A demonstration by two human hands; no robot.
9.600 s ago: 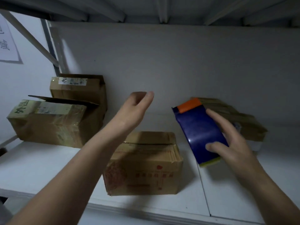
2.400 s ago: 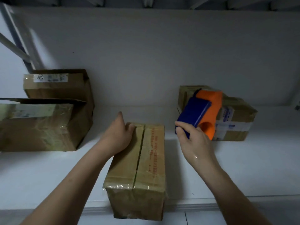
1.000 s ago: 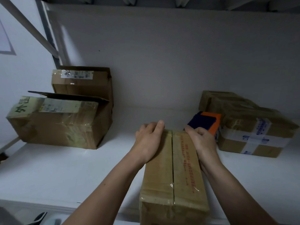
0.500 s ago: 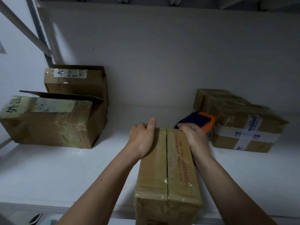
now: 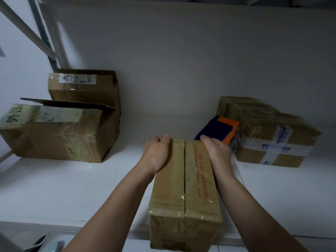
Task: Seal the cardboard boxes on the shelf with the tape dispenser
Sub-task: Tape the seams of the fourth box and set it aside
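A long cardboard box point(image 5: 185, 179) lies lengthwise on the white shelf point(image 5: 72, 188), its near end hanging over the front edge. Its top seam runs down the middle, with clear tape across the near end. My left hand point(image 5: 157, 153) curls over the box's far left corner. My right hand point(image 5: 218, 151) grips the far right corner. The blue and orange tape dispenser point(image 5: 220, 129) lies on the shelf just behind my right hand, against the boxes on the right. Both hands' fingertips are hidden behind the box's far end.
An open-flapped box point(image 5: 60, 131) sits at the left, a taller labelled box point(image 5: 83, 88) behind it. Taped boxes point(image 5: 272, 142) stand at the right. A diagonal metal brace point(image 5: 27, 28) crosses the upper left. Bare shelf lies on both sides of the long box.
My right hand brought the dispenser down onto the shelf and moved to the box's far right corner. In the last half second my left fingers curled over the far edge.
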